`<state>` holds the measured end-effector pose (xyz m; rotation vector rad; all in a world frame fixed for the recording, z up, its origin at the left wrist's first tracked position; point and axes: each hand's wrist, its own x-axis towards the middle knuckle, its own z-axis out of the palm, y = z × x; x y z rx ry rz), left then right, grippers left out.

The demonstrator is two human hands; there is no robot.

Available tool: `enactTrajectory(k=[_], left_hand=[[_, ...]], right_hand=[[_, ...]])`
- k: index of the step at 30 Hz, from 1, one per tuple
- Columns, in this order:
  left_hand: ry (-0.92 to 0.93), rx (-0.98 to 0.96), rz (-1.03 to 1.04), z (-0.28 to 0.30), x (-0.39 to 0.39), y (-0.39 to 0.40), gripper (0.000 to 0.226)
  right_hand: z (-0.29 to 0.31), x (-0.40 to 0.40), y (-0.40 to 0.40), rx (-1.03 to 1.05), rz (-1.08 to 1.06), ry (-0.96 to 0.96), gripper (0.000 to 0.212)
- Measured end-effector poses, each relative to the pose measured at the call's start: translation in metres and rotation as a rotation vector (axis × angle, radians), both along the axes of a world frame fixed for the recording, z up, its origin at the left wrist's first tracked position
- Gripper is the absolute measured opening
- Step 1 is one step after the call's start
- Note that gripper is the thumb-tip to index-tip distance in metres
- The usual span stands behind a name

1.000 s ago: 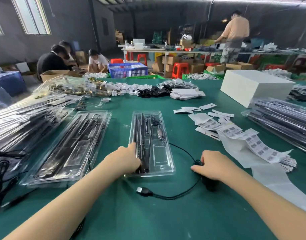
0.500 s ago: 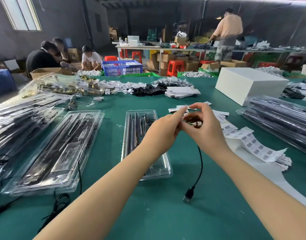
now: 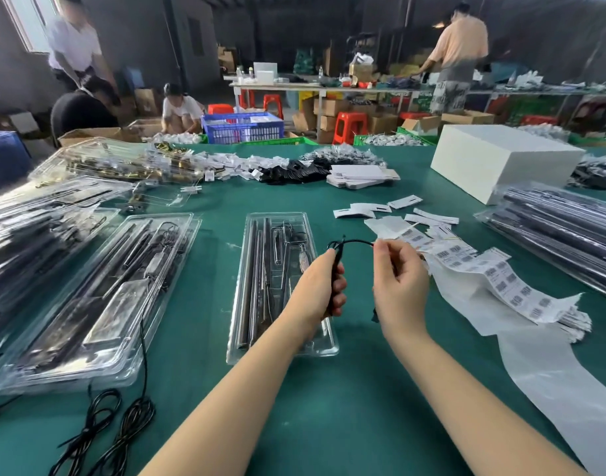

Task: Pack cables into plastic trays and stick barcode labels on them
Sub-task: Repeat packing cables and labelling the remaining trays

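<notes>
A: Item one, the black cable [image 3: 335, 269]. We hold it folded into a short bundle above the near end of the open plastic tray [image 3: 260, 286], which lies on the green table [image 3: 329, 424].

B: Grip entries?

A: Left hand [image 3: 320, 290]: clenched around the bundled lengths, fingers curled over them. Right hand [image 3: 397, 286]: thumb and forefinger pinching the free run of cable where it arches over from the left fist. We judge this hold serves to wind the cable small enough for a compartment of the tray.

B: Change from the picture half a second earlier?

A: Then the two hands met close together higher over the tray, and a length of cable hung down to a plug resting on the table. Now the hands are apart, the hanging length is gathered into the left fist, and no plug lies on the table below; only a dark end shows under the right palm.

B: Item two, outward?

A: Barcode labels [image 3: 500, 283], a strip on backing paper lying just right of our right hand, within reach for the sticking step, not yet begun on this tray. Loose white tags beyond.

B: Item three?

A: Filled trays [image 3: 98, 297] stacked to the left; spare cables [image 3: 102, 434] coiled at the near left edge. White box [image 3: 500, 159] far right.
</notes>
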<state>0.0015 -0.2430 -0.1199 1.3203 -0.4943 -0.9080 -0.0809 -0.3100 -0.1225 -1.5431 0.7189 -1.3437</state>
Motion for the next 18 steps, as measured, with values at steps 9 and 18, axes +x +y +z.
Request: enactTrajectory(k=[9,18], left_hand=[[-0.134,-0.023,0.175,-0.005,-0.004,-0.003,0.023],[0.373,-0.288,0.214,0.004,0.015,0.002,0.031]], right_hand=[[-0.013,0.001,0.004,-0.386,0.255,0.453,0.013],[0.03,-0.027,-0.029,0.195,0.877,0.739,0.019]])
